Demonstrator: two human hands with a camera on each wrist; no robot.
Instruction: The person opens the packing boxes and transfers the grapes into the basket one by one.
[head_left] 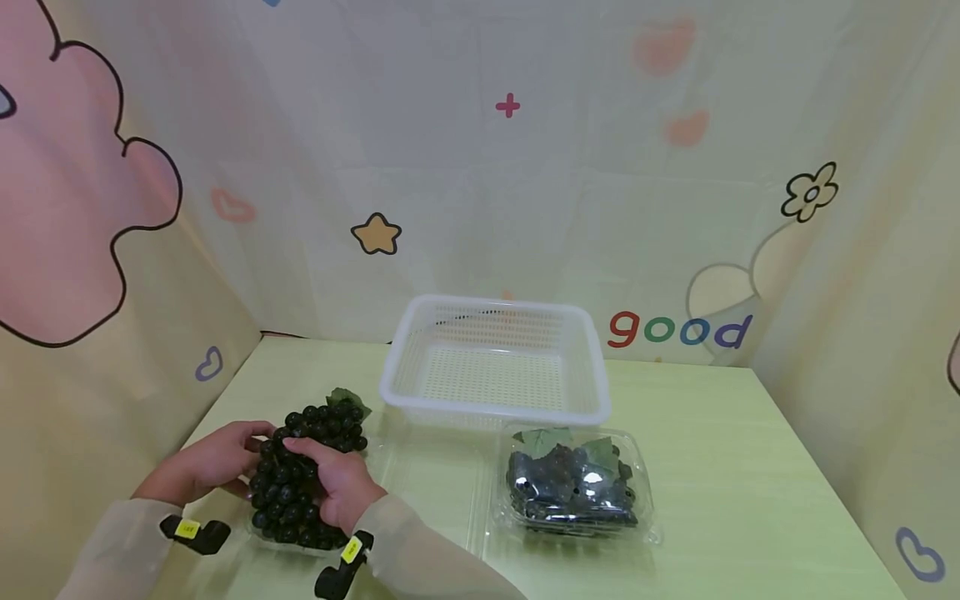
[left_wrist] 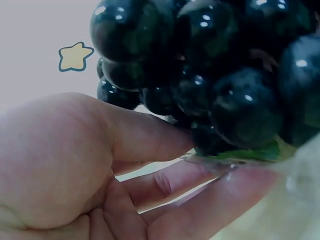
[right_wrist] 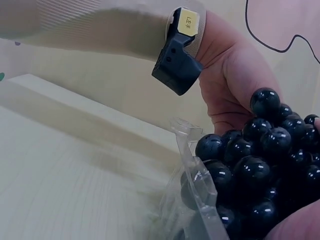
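Note:
A bunch of dark grapes [head_left: 288,492] is heaped in a clear plastic container [right_wrist: 202,195] at the left of the table, with green leaf showing at its far end. On the left side, my left hand [head_left: 217,458] pinches the container's rim, thumb against the grapes and fingers beneath the plastic, as the left wrist view shows. My right hand [head_left: 345,487] grips the bunch from the right, its thumb lying over the top grapes. Its other fingertips are hidden among the fruit.
A white perforated plastic basket [head_left: 495,415] stands at the back middle of the table [head_left: 735,492]. In front of it sits a closed clear clamshell box [head_left: 573,483] of dark grapes with green leaves. A patterned curtain [head_left: 465,167] hangs behind.

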